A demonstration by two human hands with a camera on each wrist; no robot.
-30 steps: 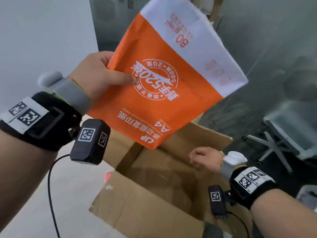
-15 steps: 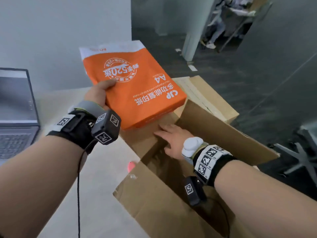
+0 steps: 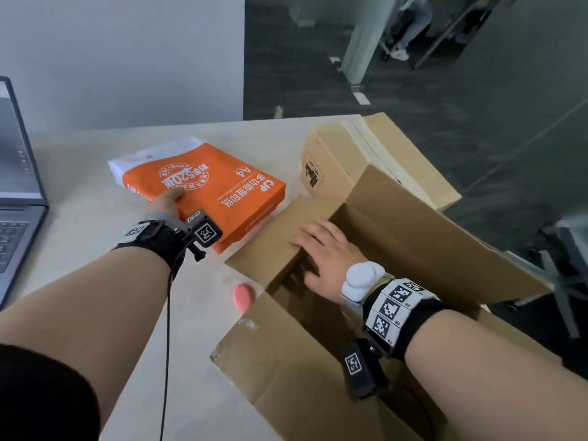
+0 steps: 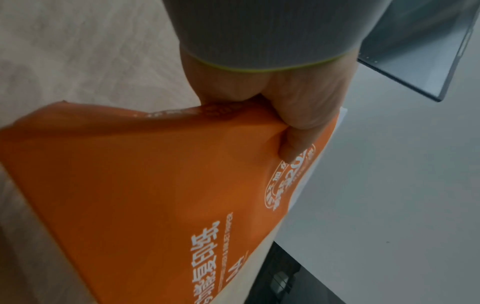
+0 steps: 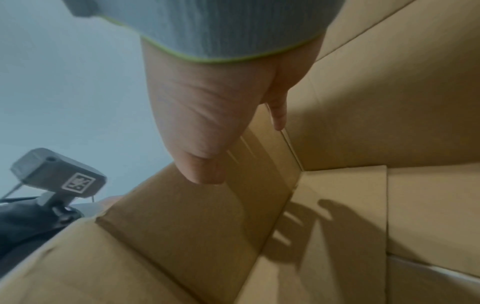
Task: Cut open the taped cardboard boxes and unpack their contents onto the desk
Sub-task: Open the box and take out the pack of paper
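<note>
An orange and white ream of A4 paper (image 3: 206, 189) lies low over the desk (image 3: 79, 198), left of the open cardboard box (image 3: 413, 237). My left hand (image 3: 165, 202) grips its near edge, thumb on top (image 4: 293, 144) of the orange wrapper (image 4: 155, 185). My right hand (image 3: 324, 249) lies flat with straight fingers on the open box's left flap (image 3: 270, 240); the right wrist view shows its thumb (image 5: 202, 164) against the cardboard wall (image 5: 182, 205). A second, taped box (image 3: 375, 154) stands behind the open one.
A pink oval cutter (image 3: 243, 296) lies on the desk beside the open box's near corner. An open laptop (image 3: 16, 186) sits at the left edge. Past the desk's right side is dark floor with a chair base (image 3: 560, 281).
My left hand has carried the ream from high above the box down and left to the desk. My right hand has moved from inside the box onto its left flap.
</note>
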